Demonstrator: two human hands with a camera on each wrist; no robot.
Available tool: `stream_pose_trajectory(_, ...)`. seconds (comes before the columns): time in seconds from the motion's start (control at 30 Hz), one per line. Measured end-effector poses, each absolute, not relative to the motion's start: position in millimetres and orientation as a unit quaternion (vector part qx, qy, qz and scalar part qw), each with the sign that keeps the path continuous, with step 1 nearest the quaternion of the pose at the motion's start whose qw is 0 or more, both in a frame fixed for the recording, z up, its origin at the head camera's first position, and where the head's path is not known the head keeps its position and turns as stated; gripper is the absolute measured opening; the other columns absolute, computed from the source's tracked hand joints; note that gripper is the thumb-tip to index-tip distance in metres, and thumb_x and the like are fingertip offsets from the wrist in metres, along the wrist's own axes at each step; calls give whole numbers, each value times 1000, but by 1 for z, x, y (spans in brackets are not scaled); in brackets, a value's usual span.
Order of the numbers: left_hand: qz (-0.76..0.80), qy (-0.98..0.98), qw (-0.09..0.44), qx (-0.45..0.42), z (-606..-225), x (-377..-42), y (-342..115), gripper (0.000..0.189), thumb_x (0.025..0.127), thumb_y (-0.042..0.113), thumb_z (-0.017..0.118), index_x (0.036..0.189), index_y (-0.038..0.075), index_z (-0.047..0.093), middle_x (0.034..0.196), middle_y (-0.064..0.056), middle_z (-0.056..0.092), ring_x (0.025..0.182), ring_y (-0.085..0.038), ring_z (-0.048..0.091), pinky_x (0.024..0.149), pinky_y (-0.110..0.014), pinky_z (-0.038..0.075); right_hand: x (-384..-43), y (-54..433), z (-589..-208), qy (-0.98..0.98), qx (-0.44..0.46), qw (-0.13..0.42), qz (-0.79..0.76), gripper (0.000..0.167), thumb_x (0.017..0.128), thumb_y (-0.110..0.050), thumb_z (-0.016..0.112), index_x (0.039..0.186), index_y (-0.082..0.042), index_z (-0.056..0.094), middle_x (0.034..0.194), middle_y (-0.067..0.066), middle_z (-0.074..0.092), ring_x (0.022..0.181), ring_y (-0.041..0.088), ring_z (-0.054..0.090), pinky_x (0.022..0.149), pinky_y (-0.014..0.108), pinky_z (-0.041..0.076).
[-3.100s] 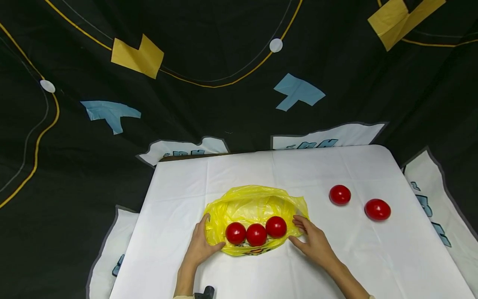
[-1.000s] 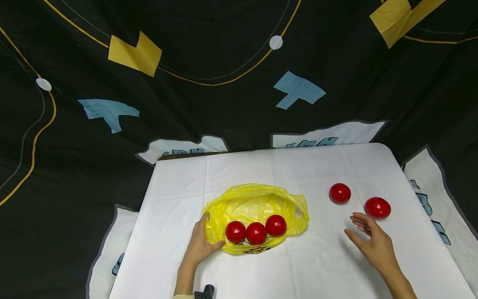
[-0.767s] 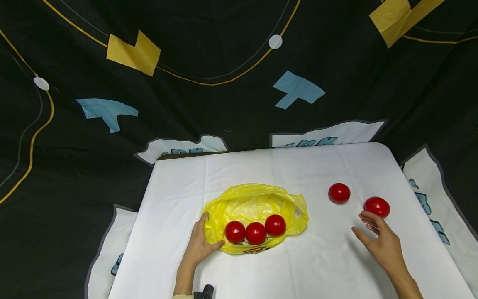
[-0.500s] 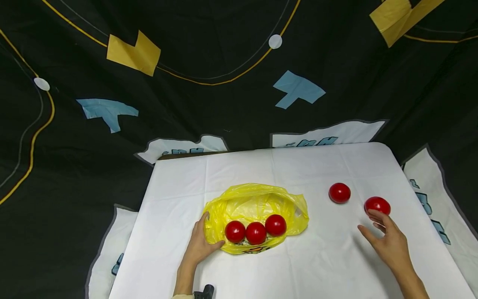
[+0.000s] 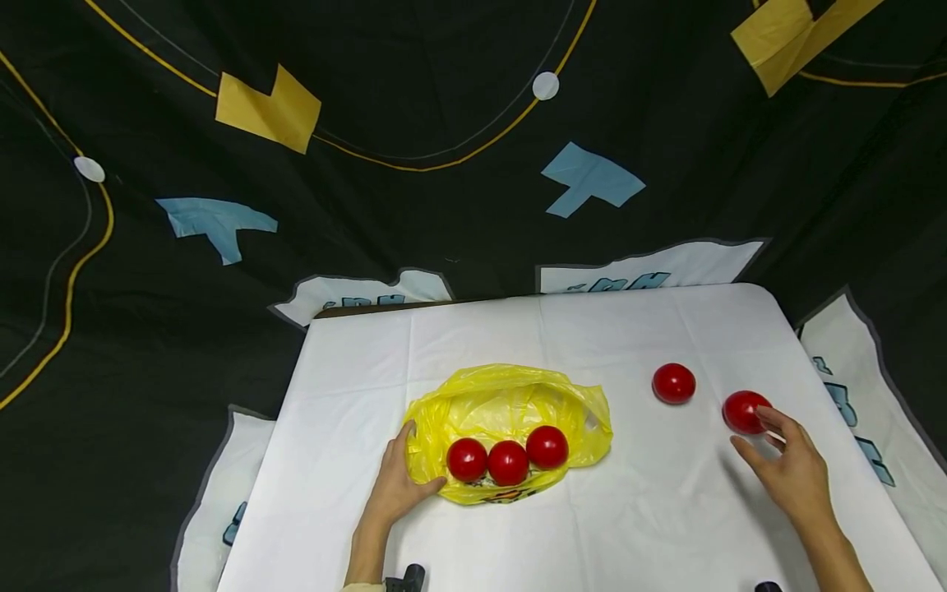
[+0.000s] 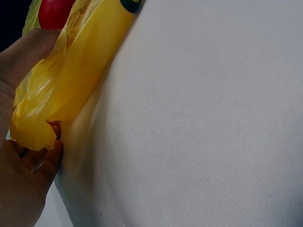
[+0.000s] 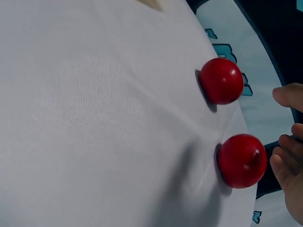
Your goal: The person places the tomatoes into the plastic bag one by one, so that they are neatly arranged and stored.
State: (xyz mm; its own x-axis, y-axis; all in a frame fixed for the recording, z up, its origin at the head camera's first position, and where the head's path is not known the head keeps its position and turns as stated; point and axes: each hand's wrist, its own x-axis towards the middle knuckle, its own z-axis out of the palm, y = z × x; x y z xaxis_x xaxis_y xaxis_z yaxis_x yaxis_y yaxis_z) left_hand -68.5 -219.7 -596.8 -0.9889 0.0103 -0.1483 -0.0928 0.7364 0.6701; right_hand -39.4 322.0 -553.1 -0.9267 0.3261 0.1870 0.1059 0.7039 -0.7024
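Observation:
A crinkled yellow plastic bag (image 5: 510,386) lies with its mouth spread on the table. Three glossy red balls (image 5: 507,463) sit in a row inside its near side. My left hand (image 5: 395,485) holds the bag's left side; in the left wrist view the thumb and the curled fingers (image 6: 47,163) are on either side of the yellow film. My right hand (image 5: 799,477) is over the right of the table, fingers apart, beside the right-hand loose red ball (image 7: 242,161). Its fingertips overlap that ball in the head view, but the right wrist view shows a gap. Another loose red ball (image 5: 673,384) lies farther left.
A white cloth covers the table (image 5: 629,526). Behind it hangs a dark cloth (image 5: 444,222) with yellow and blue shapes. Printed white panels (image 5: 651,267) show past the table's edges. Black device parts (image 5: 407,578) show near the left wrist.
My right hand has let go of the bag's right side and moved right to the farther loose red ball, drifting a little past it. The left hand and the bag have stayed put.

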Motion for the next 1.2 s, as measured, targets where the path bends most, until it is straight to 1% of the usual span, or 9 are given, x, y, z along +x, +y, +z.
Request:
stream_pose_trajectory(0.1,362,929,70,-20,-598,-68,-220,112,63,40,84,151,18,18,131,-12,42,119,-28,45,100,-49,40,-42,329,-562,-907,-122,147,375,63,80,-15,76,133,3,46,129,24,48,109,38,53,92,4,33)
stream_pose_trajectory(0.17,362,930,69,-18,-598,-68,-220,112,64,40,84,151,18,18,130,-11,42,117,-27,45,100,-48,40,-43,332,-566,-906,-122,147,378,65,80,-15,76,133,4,45,128,25,47,110,39,52,96,13,36)
stream_pose_trajectory(0.3,358,931,64,-14,-600,-69,-221,113,64,41,84,151,17,18,130,-11,42,118,-27,45,100,-48,40,-46,336,-572,-913,-132,138,360,68,80,-17,77,135,3,43,127,23,47,110,39,50,96,15,39)
stream_pose_trajectory(0.37,358,932,64,-14,-601,-69,-221,113,64,41,84,151,17,17,131,-12,42,119,-28,45,100,-48,40,-47,338,-573,-915,-135,131,358,68,80,-18,76,135,3,42,127,23,47,110,39,49,92,7,36)
stream_pose_trajectory(0.47,359,931,63,-13,-602,-69,-221,113,64,41,84,151,18,17,134,-12,41,121,-29,44,100,-49,40,-48,339,-568,-918,-136,111,356,70,82,-19,75,136,6,39,128,27,44,112,43,47,97,24,43)
stream_pose_trajectory(0.6,359,931,61,-12,-602,-68,-221,113,64,42,84,151,18,17,137,-13,39,124,-30,42,101,-50,39,-48,340,-568,-918,-152,85,355,72,84,-22,73,138,6,35,131,30,40,114,46,44,91,53,42)
stream_pose_trajectory(0.67,357,932,59,-12,-602,-68,-221,112,64,42,84,151,18,17,137,-13,39,125,-30,41,101,-50,38,-48,341,-569,-916,-158,81,361,72,84,-22,72,138,6,35,131,31,38,114,47,44,89,57,43)
stream_pose_trajectory(1.0,357,932,54,-22,-601,-68,-220,113,62,39,85,151,19,19,133,-11,42,120,-28,45,99,-49,41,-56,350,-581,-915,-174,61,358,77,84,-26,72,141,5,31,132,35,33,112,52,44,84,60,44)
stream_pose_trajectory(1.2,354,933,60,-25,-600,-68,-219,113,62,40,85,151,19,19,133,-11,43,121,-28,45,100,-48,40,-60,359,-596,-921,-184,52,339,80,84,-28,72,143,3,28,135,33,33,112,49,46,85,52,45)
